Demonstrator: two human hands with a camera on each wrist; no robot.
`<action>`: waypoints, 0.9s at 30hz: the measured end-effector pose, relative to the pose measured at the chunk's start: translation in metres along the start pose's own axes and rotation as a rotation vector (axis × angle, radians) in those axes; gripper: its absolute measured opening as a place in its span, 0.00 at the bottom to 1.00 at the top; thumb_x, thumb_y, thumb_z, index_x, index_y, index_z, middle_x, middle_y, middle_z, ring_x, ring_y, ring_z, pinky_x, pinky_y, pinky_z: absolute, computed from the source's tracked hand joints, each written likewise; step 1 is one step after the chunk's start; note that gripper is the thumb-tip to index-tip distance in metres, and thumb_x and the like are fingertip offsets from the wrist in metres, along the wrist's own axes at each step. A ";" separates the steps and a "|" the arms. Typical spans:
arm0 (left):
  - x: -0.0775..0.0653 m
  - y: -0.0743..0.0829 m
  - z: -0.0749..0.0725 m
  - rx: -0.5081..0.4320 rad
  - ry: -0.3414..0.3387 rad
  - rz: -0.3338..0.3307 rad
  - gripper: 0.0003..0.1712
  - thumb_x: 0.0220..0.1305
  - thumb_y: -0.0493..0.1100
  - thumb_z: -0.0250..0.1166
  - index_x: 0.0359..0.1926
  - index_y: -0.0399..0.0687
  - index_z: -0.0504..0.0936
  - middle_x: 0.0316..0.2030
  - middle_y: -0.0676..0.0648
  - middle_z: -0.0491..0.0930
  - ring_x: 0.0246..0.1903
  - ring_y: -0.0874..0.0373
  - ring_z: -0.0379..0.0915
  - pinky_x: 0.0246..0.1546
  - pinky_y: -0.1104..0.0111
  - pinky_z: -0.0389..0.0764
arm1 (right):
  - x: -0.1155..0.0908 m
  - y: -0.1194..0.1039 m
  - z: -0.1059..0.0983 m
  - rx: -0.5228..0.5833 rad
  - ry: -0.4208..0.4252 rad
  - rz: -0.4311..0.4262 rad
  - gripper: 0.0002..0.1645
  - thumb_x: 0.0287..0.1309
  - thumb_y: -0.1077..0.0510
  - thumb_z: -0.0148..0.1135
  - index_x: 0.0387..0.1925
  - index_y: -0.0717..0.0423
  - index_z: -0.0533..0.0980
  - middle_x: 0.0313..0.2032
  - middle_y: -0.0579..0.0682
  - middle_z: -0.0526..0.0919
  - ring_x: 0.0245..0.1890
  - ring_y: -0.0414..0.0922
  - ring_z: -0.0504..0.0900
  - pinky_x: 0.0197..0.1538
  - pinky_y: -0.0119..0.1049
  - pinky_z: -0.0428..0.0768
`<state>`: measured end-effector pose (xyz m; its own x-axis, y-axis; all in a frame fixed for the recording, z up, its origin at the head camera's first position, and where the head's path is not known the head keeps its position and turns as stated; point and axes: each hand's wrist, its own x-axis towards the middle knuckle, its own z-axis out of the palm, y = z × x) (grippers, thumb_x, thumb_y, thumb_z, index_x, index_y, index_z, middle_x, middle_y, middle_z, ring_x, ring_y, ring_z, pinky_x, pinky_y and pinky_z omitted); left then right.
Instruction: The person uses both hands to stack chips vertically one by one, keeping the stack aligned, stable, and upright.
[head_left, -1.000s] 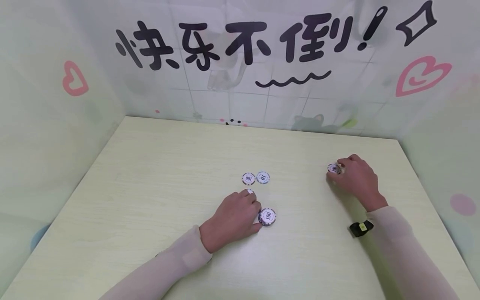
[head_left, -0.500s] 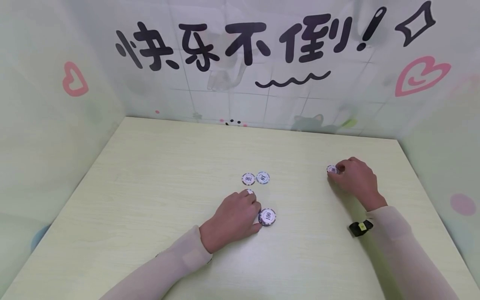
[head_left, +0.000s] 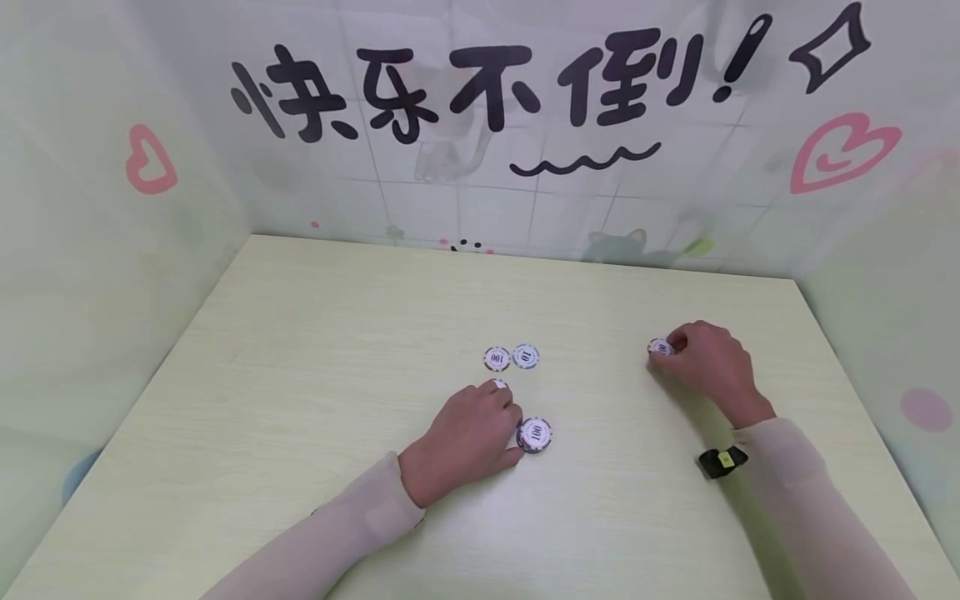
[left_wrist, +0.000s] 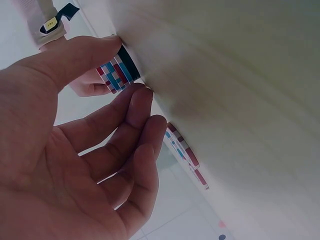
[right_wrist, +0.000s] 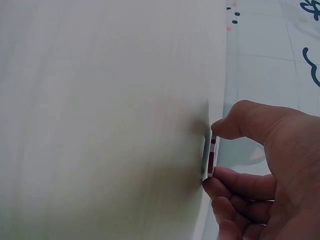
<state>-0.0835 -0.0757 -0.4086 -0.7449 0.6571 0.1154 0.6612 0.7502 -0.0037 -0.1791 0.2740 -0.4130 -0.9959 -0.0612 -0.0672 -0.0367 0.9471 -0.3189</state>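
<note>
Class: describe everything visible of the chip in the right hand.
The round chip has a whitish face with partly hidden digits and dark red patches alternating with white along its thin edge. It looks plastic. The right hand pinches it roughly level between thumb and fingers, close to the table; whether they touch is unclear.

Lone chip [head_left: 501,383] mostly hidden under left hand [head_left: 465,440]. Left rim of chip stack [head_left: 536,434] behind same hand; whether hand grips it, can't tell. Right part of held chip [head_left: 659,346] covered by right hand [head_left: 711,365]. Fine print on two flat chips [head_left: 497,358] too small to read, likewise yellow tag [head_left: 726,459]. Left sleeve [head_left: 322,533], right sleeve [head_left: 817,517], table [head_left: 585,533] cut off at near side.
</note>
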 end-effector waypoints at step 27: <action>0.000 0.000 0.002 0.001 0.008 0.002 0.17 0.55 0.56 0.70 0.33 0.48 0.86 0.31 0.51 0.80 0.31 0.57 0.71 0.28 0.68 0.71 | -0.023 -0.043 0.004 -0.007 0.062 -0.149 0.16 0.52 0.45 0.64 0.36 0.52 0.82 0.39 0.48 0.82 0.28 0.46 0.74 0.21 0.37 0.69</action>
<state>-0.0835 -0.0759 -0.4103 -0.7429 0.6579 0.1235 0.6625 0.7490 -0.0047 -0.1540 0.2338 -0.4019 -0.9827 -0.1813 0.0389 -0.1843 0.9312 -0.3145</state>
